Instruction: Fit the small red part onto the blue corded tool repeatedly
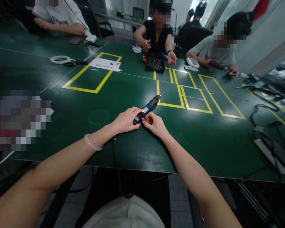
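A black and blue electric screwdriver (149,107) lies on the green table (123,95), its tip pointing away to the upper right. My left hand (127,119) is curled over its near end, fingers closed on the body. My right hand (155,124) pinches the same near end by a small red-orange part. A black cable (116,164) runs from under my left hand down over the table's front edge. A pale bangle (92,143) sits on my left wrist.
Yellow tape rectangles (187,95) mark the table. Across it three people sit, one with a black tray (155,62). A white ring (60,59) and paper sheet (105,64) lie at the far left; cables and devices (268,126) crowd the right.
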The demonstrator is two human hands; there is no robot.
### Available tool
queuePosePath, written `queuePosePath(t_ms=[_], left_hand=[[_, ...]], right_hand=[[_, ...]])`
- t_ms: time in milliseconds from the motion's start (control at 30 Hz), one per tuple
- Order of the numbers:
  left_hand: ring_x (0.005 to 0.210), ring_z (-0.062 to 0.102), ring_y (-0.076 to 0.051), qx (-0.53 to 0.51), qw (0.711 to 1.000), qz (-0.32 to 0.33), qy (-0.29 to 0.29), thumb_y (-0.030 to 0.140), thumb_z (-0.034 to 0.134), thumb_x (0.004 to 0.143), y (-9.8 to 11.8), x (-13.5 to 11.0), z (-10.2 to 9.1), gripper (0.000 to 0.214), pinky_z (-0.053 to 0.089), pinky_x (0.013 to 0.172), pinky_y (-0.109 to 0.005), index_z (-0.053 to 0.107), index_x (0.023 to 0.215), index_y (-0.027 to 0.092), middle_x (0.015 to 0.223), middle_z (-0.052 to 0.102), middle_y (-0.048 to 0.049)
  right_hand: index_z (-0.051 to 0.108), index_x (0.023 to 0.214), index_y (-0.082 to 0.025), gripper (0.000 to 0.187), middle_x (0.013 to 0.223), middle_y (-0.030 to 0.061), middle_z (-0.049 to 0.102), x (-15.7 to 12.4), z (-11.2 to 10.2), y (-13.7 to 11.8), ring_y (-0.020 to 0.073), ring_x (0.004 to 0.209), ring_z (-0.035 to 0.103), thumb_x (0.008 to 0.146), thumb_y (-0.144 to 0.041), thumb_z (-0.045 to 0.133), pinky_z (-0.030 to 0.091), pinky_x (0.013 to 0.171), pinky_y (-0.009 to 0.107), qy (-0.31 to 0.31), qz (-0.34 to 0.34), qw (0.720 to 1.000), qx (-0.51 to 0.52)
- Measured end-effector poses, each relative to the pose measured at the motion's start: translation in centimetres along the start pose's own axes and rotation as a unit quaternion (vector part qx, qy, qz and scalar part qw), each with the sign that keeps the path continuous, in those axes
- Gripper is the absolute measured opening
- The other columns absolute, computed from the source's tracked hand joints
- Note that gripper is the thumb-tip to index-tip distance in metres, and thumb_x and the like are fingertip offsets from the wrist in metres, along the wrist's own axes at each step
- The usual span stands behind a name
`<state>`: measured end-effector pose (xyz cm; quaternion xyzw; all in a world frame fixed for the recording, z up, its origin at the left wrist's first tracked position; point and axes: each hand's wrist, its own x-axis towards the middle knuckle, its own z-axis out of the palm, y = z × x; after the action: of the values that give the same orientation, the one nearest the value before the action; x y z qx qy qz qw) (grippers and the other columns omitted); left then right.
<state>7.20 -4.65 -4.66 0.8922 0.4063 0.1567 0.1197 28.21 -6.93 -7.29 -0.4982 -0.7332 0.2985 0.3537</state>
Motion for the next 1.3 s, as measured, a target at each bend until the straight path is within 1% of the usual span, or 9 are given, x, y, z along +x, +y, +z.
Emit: queuePosePath(t_ms=[100,233,400,533,700,867,1067,1200,1300], left_hand=[[0.125,0.055,-0.031,0.002,1.0,0.002,0.001,0.036,0.061,0.084,0.1,0.0,-0.1,0.064,0.052,0.097,-0.042,0.045,0.145,0.02,0.139,0.053,-0.0137],[0.122,0.057,-0.031,0.005,1.0,0.002,0.001,0.037,0.062,0.085,0.1,0.0,-0.1,0.064,0.052,0.096,-0.042,0.045,0.145,0.021,0.139,0.053,-0.0133],[0.119,0.059,-0.032,0.015,1.0,-0.007,-0.004,0.047,0.062,0.089,0.4,0.0,-0.3,0.063,0.053,0.091,-0.041,0.045,0.143,0.02,0.139,0.053,-0.0133],[0.117,0.061,-0.031,0.015,1.0,-0.025,-0.006,0.05,0.062,0.091,1.0,0.0,-0.4,0.06,0.054,0.086,-0.038,0.046,0.141,0.021,0.141,0.051,-0.0126],[0.116,0.061,-0.031,0.018,0.999,-0.043,-0.008,0.051,0.062,0.092,1.2,0.1,-0.5,0.056,0.053,0.084,-0.037,0.049,0.139,0.022,0.137,0.052,-0.0125],[0.113,0.062,-0.031,0.028,0.999,-0.046,-0.009,0.053,0.061,0.092,1.3,0.2,-0.7,0.057,0.053,0.082,-0.036,0.05,0.139,0.022,0.134,0.054,-0.0122],[0.113,0.06,-0.03,0.061,0.997,-0.054,-0.002,0.049,0.057,0.096,1.8,0.4,-0.4,0.057,0.053,0.084,-0.037,0.047,0.145,0.023,0.133,0.053,-0.0121],[0.114,0.059,-0.029,0.089,0.995,-0.053,-0.005,0.048,0.055,0.097,1.8,0.5,-0.2,0.061,0.052,0.088,-0.038,0.042,0.152,0.028,0.134,0.052,-0.011],[0.114,0.058,-0.028,0.094,0.994,-0.051,-0.013,0.049,0.055,0.097,1.6,0.5,-0.2,0.063,0.052,0.089,-0.038,0.04,0.155,0.031,0.135,0.051,-0.0106]], right_hand=[[0.052,0.087,-0.023,0.018,0.07,-0.0046,0.059,0.0,0.2,0.2,0.013,0.06,0.053,0.082,-0.032,0.067,0.042,0.063,0.027,-0.001,-0.006,1.0,-0.007],[0.053,0.094,-0.024,0.017,0.073,-0.0045,0.058,0.1,0.2,0.3,0.0143,0.064,0.055,0.083,-0.028,0.066,0.045,0.066,0.028,-0.006,-0.026,0.999,0.023],[0.056,0.087,-0.023,0.008,0.08,0.0003,0.06,0.1,0.0,0.3,0.0175,0.072,0.058,0.085,-0.024,0.064,0.047,0.072,0.032,0.003,-0.06,0.998,0.01],[0.059,0.088,-0.022,0.003,0.087,0.0033,0.063,0.0,-0.3,0.3,0.0196,0.08,0.06,0.086,-0.021,0.061,0.047,0.078,0.034,0.005,-0.071,0.997,-0.011],[0.058,0.09,-0.022,0.005,0.088,0.0038,0.062,-0.1,-0.2,0.0,0.0208,0.082,0.06,0.087,-0.019,0.06,0.048,0.081,0.035,0.011,-0.074,0.997,-0.025],[0.059,0.087,-0.022,0.006,0.09,0.005,0.064,-0.1,-0.4,-0.2,0.0215,0.086,0.061,0.088,-0.017,0.061,0.048,0.083,0.035,0.007,-0.083,0.996,-0.04],[0.065,0.09,-0.021,0.006,0.092,0.0056,0.069,-0.1,-0.5,0.4,0.0214,0.088,0.064,0.09,-0.018,0.059,0.049,0.084,0.035,0.015,-0.097,0.994,-0.042],[0.065,0.095,-0.02,0.009,0.095,0.0052,0.07,-0.1,-0.4,0.6,0.0195,0.087,0.065,0.09,-0.019,0.058,0.051,0.083,0.033,0.019,-0.112,0.993,-0.018],[0.065,0.099,-0.02,0.012,0.094,0.0051,0.069,-0.2,-0.6,0.6,0.0185,0.083,0.065,0.09,-0.019,0.058,0.051,0.081,0.033,0.035,-0.11,0.993,-0.006]])
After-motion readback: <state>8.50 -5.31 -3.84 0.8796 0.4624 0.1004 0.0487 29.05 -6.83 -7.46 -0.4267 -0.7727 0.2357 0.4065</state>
